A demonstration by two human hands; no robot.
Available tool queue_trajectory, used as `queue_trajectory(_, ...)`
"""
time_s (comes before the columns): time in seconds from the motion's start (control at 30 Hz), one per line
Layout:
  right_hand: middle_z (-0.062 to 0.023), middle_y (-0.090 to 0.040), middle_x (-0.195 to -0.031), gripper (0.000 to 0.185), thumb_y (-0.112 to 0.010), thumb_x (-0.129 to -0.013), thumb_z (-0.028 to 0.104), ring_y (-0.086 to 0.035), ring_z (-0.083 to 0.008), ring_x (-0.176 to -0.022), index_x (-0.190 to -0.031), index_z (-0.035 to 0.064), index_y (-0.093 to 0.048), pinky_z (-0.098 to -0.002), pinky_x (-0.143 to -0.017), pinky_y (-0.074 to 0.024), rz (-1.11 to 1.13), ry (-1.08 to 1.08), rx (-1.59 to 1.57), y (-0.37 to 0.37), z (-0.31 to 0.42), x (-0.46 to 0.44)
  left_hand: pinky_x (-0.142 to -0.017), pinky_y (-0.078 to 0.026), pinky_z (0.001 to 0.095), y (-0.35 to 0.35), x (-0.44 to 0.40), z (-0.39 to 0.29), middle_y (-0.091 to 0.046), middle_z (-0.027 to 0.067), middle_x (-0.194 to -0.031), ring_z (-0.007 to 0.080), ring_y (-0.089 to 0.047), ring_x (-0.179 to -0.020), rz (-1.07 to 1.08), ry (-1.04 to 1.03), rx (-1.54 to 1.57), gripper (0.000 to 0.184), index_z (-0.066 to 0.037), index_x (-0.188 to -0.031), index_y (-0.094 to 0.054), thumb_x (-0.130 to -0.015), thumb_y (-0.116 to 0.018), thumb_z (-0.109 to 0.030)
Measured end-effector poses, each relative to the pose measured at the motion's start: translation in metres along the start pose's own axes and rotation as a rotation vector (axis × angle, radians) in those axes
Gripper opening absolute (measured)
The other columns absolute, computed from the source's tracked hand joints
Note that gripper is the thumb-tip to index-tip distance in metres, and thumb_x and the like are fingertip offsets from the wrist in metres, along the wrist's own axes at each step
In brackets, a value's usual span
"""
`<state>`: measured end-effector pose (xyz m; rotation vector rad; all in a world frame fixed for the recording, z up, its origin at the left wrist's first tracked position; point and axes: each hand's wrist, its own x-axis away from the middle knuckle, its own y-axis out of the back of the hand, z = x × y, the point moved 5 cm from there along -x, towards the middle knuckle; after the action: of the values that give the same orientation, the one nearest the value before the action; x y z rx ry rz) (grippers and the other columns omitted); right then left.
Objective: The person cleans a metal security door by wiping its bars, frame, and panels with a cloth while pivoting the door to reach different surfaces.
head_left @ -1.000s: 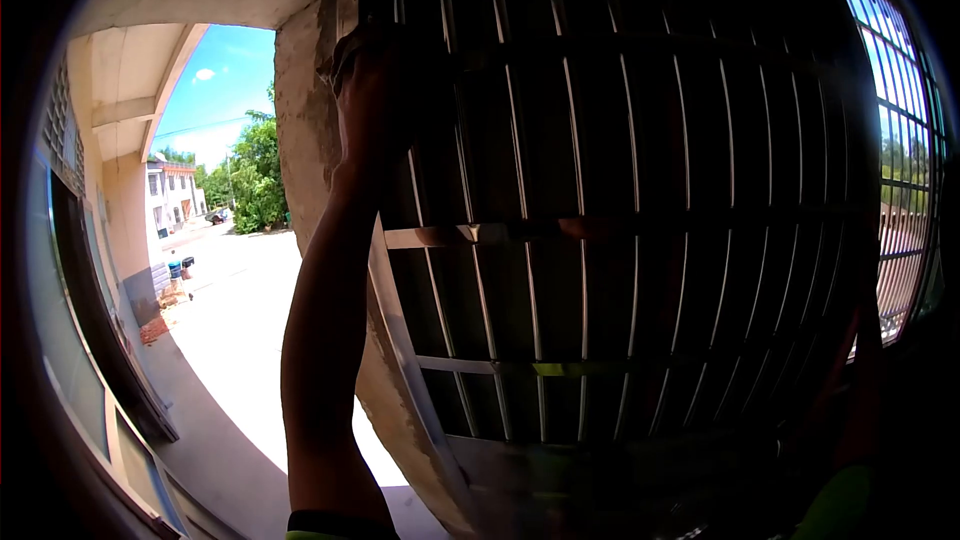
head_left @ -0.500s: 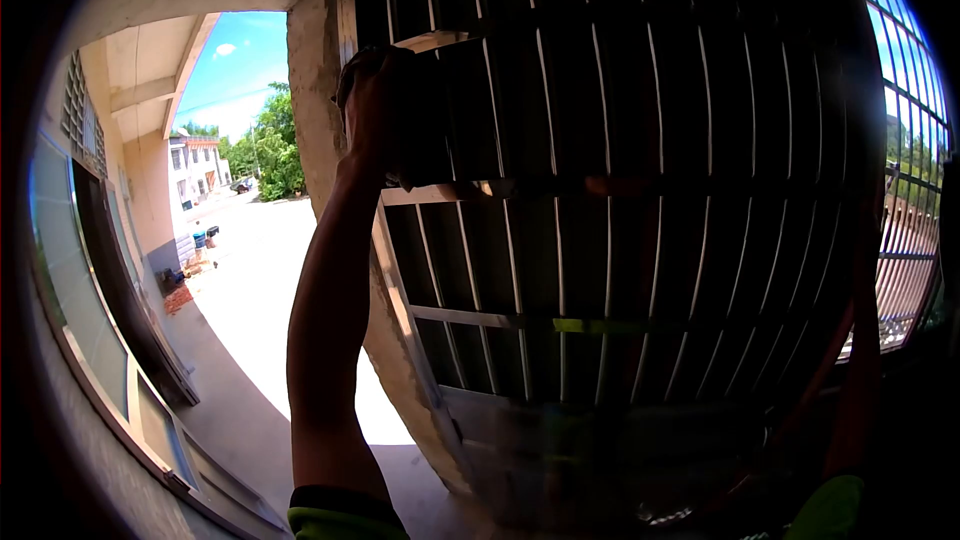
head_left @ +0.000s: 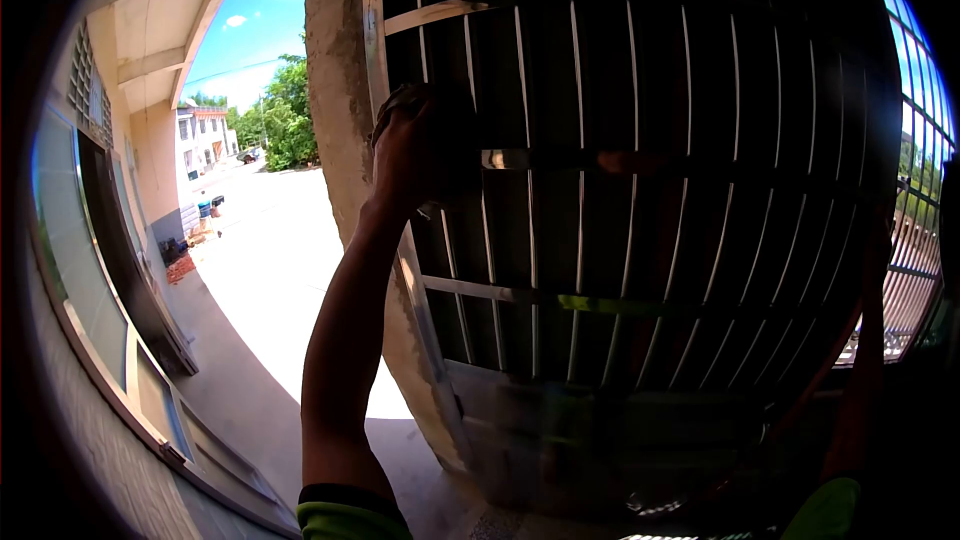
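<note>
My left arm reaches up to a barred metal window grille [head_left: 500, 293]. At its left edge, beside the frame, my left hand [head_left: 405, 145] is closed around something dark that I cannot make out. This dark thing lies against the bars and covers part of a crossbar. Shadow hides most of my fingers. On the far right my right forearm [head_left: 868, 370] rises along the grille's dark side. My right hand is lost in the darkness there, so its fingers and anything in them are hidden.
A rough concrete pillar [head_left: 340, 90] stands left of the grille. Beyond it are a sunlit yard [head_left: 270, 240], trees [head_left: 290, 115] and a white building [head_left: 205, 140]. A sliding window frame [head_left: 130, 380] runs along the left wall. Another barred window [head_left: 920, 170] is at the far right.
My left hand has moved down along the grille's left edge with the dark thing. The view has shifted, so the upper crossbar shows more fully. My right forearm looks nearly unchanged.
</note>
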<state>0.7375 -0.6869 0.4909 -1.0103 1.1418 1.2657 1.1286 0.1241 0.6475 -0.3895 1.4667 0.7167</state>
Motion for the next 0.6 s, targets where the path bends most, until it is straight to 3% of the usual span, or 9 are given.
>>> queue_trajectory(0.07,-0.0127,-0.044,-0.152,0.046,-0.040,-0.108,0.024,-0.041,-0.0247,-0.141,-0.151,0.0049,-0.040,-0.0365,-0.118,-0.0321,-0.007,-0.003,0.046,0.001,-0.011,0.001,-0.102,-0.047,0.0467,0.001,0.010,-0.003,-0.058,0.0205,-0.131,0.0391,-0.057,-0.122,0.087,0.046,-0.028,0.038,-0.011,-0.126,-0.062,-0.089,-0.055,-0.010)
queue_trajectory(0.2,-0.0133,-0.044,-0.153,0.047,-0.038,-0.109,0.025,-0.040,-0.0253,-0.142,-0.151,0.0050,-0.040,-0.0375,-0.119,-0.0304,0.026,0.002,0.113,0.001,-0.025,0.001,-0.095,-0.050,0.0469,0.002,0.024,-0.009,-0.061,0.0203,-0.126,0.0401,-0.060,-0.113,0.108,0.022,-0.061,0.038,-0.009,-0.125,-0.062,-0.088,-0.055,-0.006)
queue_trajectory(0.3,-0.0126,-0.039,-0.156,0.049,-0.036,-0.109,0.026,-0.037,-0.0256,-0.143,-0.154,0.0056,-0.034,-0.0376,-0.119,-0.0294,0.046,0.024,-0.029,-0.001,-0.011,0.004,-0.091,-0.051,0.0475,-0.006,0.052,-0.009,-0.061,0.0205,-0.122,0.0408,-0.061,-0.109,-0.001,0.031,-0.040,0.044,-0.009,-0.128,-0.060,-0.084,-0.059,-0.003)
queue_trajectory(0.37,-0.0134,-0.052,-0.146,0.043,-0.040,-0.107,0.020,-0.049,-0.0249,-0.135,-0.146,0.0025,-0.046,-0.0348,-0.113,-0.0393,-0.087,-0.216,-0.115,-0.001,-0.045,0.010,-0.091,-0.051,0.0477,-0.005,0.071,-0.015,-0.061,0.0215,-0.122,0.0412,-0.060,-0.110,-0.053,0.018,0.005,0.049,-0.009,-0.131,-0.058,-0.082,-0.062,-0.002)
queue_trajectory(0.4,-0.0134,-0.052,-0.146,0.043,-0.040,-0.107,0.020,-0.049,-0.0249,-0.135,-0.146,0.0025,-0.046,-0.0348,-0.113,-0.0393,-0.086,-0.218,-0.115,-0.002,-0.050,0.012,-0.091,-0.051,0.0479,-0.004,0.082,-0.017,-0.060,0.0226,-0.123,0.0417,-0.059,-0.112,-0.106,0.007,0.049,0.055,-0.009,-0.134,-0.056,-0.080,-0.064,-0.001)
queue_trajectory(0.47,-0.0134,-0.052,-0.146,0.043,-0.041,-0.107,0.021,-0.049,-0.0243,-0.135,-0.147,0.0027,-0.045,-0.0339,-0.112,-0.0398,-0.048,-0.106,-0.408,-0.005,-0.040,0.013,-0.092,-0.051,0.0498,-0.021,0.118,-0.008,-0.057,0.0246,-0.126,0.0440,-0.057,-0.115,-0.078,-0.057,0.085,0.059,-0.010,-0.137,-0.054,-0.080,-0.064,-0.001)
queue_trajectory(0.53,-0.0135,-0.052,-0.146,0.044,-0.040,-0.108,0.021,-0.050,-0.0240,-0.134,-0.147,0.0033,-0.045,-0.0340,-0.112,-0.0402,-0.045,-0.065,-0.236,-0.006,-0.028,0.005,-0.095,-0.050,0.0498,-0.037,0.161,-0.005,-0.057,0.0236,-0.128,0.0447,-0.057,-0.115,0.102,0.091,-0.014,0.055,-0.010,-0.136,-0.056,-0.082,-0.060,0.000)
queue_trajectory(0.6,-0.0135,-0.050,-0.147,0.046,-0.040,-0.107,0.024,-0.049,-0.0246,-0.135,-0.149,0.0046,-0.042,-0.0360,-0.112,-0.0397,-0.043,-0.018,-0.028,-0.008,-0.024,0.001,-0.091,-0.050,0.0492,-0.035,0.190,-0.009,-0.058,0.0216,-0.126,0.0441,-0.058,-0.111,0.103,0.078,-0.007,0.054,-0.010,-0.133,-0.057,-0.081,-0.061,0.000)
